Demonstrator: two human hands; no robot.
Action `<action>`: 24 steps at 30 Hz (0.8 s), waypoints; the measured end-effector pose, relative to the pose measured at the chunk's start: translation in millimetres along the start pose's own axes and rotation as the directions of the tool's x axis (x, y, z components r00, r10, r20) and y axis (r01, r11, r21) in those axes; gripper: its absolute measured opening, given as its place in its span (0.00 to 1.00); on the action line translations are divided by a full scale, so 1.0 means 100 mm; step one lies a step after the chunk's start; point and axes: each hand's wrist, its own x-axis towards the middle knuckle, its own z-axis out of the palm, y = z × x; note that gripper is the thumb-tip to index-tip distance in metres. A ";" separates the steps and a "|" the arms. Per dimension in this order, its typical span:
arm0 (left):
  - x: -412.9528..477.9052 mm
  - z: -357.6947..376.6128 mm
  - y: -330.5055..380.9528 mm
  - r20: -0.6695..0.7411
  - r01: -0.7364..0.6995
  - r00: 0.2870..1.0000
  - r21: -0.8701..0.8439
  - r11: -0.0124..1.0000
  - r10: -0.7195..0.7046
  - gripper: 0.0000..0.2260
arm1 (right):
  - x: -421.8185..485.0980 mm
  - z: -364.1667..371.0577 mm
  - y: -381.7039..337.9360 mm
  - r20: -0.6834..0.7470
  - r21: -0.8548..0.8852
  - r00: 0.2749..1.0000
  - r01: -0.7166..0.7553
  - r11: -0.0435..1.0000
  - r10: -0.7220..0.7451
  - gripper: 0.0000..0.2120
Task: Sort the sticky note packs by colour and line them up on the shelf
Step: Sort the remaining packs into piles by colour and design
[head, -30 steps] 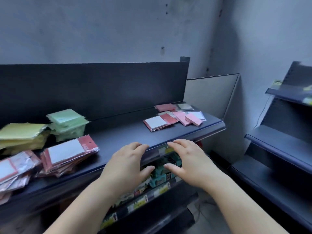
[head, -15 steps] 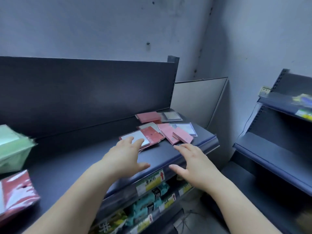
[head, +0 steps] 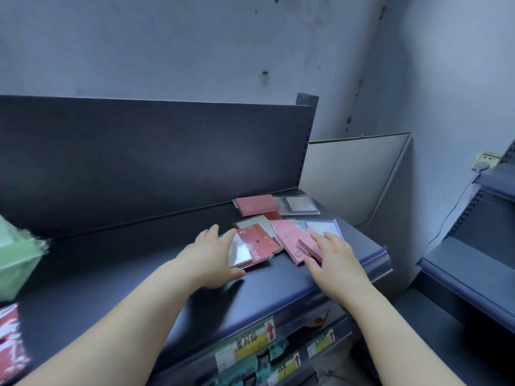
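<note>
Blurred green packs (head: 16, 260) were cut off at the dark shelf's (head: 125, 263) left end. The spread left hand (head: 209, 257) touched a red pack (head: 257, 243); the flat right hand (head: 335, 257) rested on a pink pack (head: 306, 245).

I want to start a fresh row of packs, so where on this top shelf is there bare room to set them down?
The widest bare stretch of the shelf lies between the green stack at left and the red-and-white pack, from the back panel to the front edge. The right end is crowded with overlapping pink packs and others.
</note>
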 end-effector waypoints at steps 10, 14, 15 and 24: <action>-0.08 -0.01 0.02 -0.024 0.211 0.977 -0.065 0.975 -0.213 0.31 | 0.22 0.12 0.24 0.038 0.087 0.998 0.046 0.995 -0.049 0.25; -0.25 0.05 0.09 -0.098 0.309 0.943 -0.103 0.946 -0.318 0.21 | 0.21 0.10 0.25 0.027 0.196 0.995 0.092 0.976 -0.099 0.25; -0.30 0.07 0.11 -0.122 0.325 0.934 -0.110 0.939 -0.337 0.20 | 0.21 0.09 0.24 0.006 0.235 0.993 0.111 0.966 -0.116 0.24; -1.01 0.11 0.12 -0.322 0.437 0.798 -0.273 0.857 -0.509 0.27 | 0.00 0.14 -0.30 -0.053 0.443 0.904 0.402 0.801 -0.424 0.24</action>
